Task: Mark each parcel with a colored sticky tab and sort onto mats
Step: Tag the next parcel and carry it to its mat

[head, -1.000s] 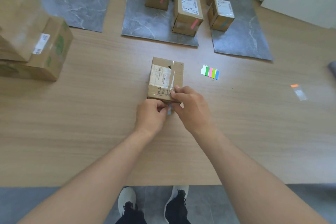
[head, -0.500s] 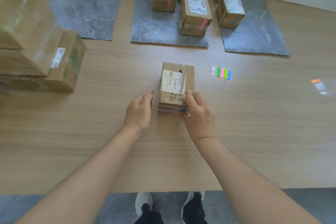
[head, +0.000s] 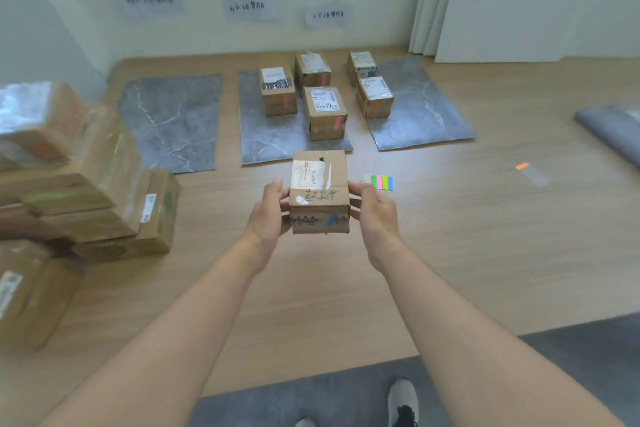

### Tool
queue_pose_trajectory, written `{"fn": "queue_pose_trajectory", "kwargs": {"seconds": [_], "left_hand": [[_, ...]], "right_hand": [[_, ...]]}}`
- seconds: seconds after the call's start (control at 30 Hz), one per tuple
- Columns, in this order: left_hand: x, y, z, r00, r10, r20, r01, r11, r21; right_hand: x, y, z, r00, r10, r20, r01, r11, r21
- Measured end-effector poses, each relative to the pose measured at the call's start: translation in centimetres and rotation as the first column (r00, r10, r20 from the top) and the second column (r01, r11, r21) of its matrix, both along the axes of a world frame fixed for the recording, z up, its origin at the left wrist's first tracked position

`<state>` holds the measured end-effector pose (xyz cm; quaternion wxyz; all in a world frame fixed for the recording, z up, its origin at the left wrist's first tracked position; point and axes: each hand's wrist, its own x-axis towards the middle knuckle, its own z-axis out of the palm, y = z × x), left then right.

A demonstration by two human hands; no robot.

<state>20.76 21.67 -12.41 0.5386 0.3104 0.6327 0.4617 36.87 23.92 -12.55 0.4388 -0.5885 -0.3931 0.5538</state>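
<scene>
1. The left hand (head: 268, 215) grips the parcel's (head: 318, 191) left side, thumb curled over the top edge.
2. The right hand (head: 375, 215) grips the right side, fingers curled round it.
3. The parcel is between the hands, over the table (head: 450, 236), just near of the middle mat (head: 270, 139).
4. A blue tab (head: 333, 218) sticks to its near face.
5. The tab strip (head: 382, 182) lies just beyond the right hand.
</scene>
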Motion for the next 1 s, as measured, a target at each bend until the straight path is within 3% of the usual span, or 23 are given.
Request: {"fn": "queue_pose_trajectory", "kwargs": {"seconds": [0.3,0.47,0.73,1.0], "left_hand": [[1.7,-0.7,12.2,0.999,-0.025,-0.023,0.028,0.991,0.134],[3.4,-0.6,16.3,0.996,-0.073,-0.047,0.08,0.981,0.175],[7.6,2.3,16.9,0.992,-0.12,-0.047,0.126,0.978,0.164],[13.8,11.2,13.3,0.988,-0.125,-0.094,0.131,0.99,0.058]], "right_hand": [[3.0,-1.1,11.5,0.994,-0.011,-0.109,0.03,0.984,0.174],[4.7,-1.6,14.7,0.993,-0.052,-0.109,0.074,0.975,0.21],[8.6,0.6,15.6,0.995,-0.052,-0.091,0.074,0.965,0.25],[14.4,10.5,11.7,0.998,-0.064,-0.029,0.068,0.98,0.188]]}}
